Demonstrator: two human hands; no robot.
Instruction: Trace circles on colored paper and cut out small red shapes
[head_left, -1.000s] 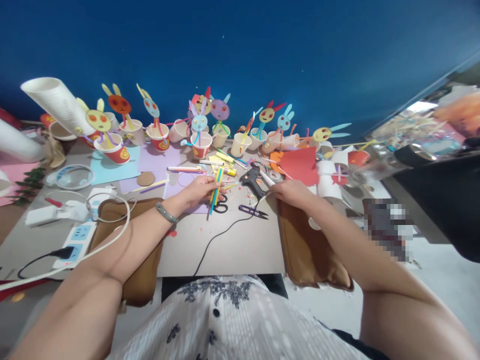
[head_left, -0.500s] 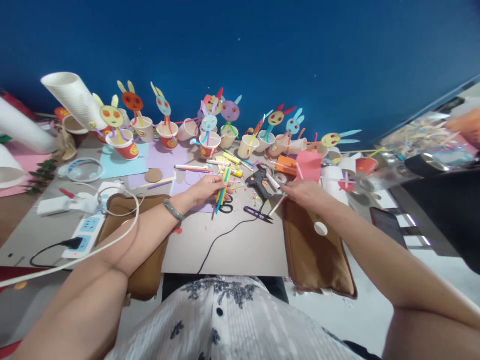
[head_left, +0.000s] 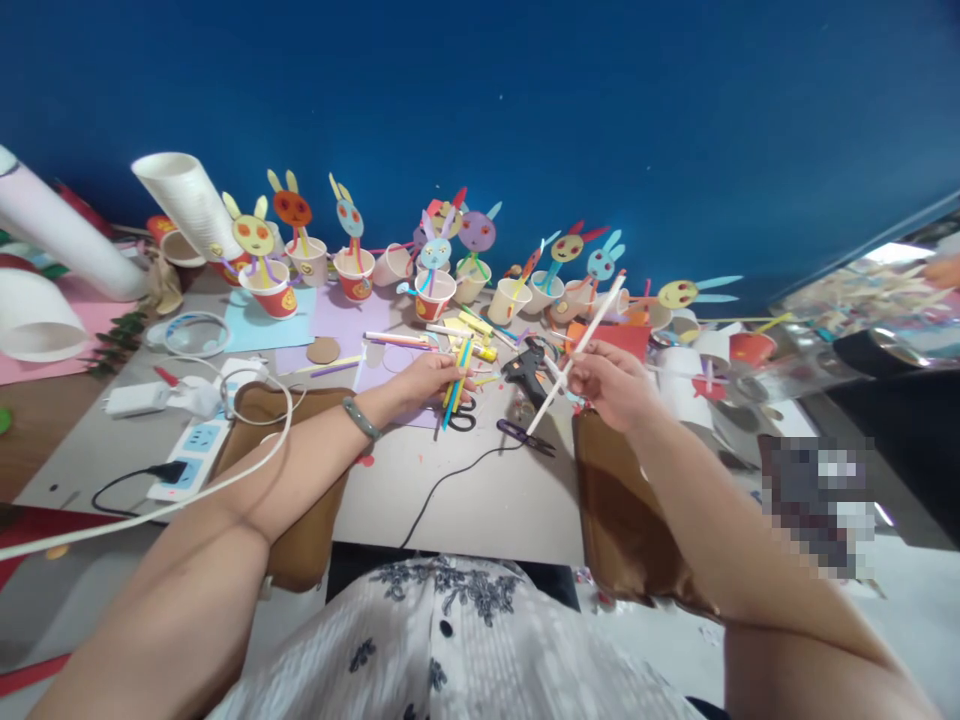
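Note:
Pinched in my left hand (head_left: 433, 383) are several thin colored sticks (head_left: 457, 385), yellow and blue among them. My right hand (head_left: 611, 383) grips a long pale stick (head_left: 577, 350), slanting from upper right down to the snips (head_left: 525, 437). Between my hands lies a black glue gun (head_left: 527, 370), its cord running toward the table's front edge. Black scissor handles (head_left: 463, 415) show just below my left hand. Markers (head_left: 397, 341) lie beyond my left hand.
Paper cups with rabbit figures (head_left: 273, 290) line the back by the blue wall. A power strip (head_left: 187, 455) with cables is at left. Brown cushions (head_left: 626, 510) lie under both forearms. A stack of white cups (head_left: 187, 205) leans at back left; clear bottles lie at right.
My right hand has lifted slightly and now holds the long pale stick up at a slant. My left hand still holds its sticks. The whole view has shifted a little.

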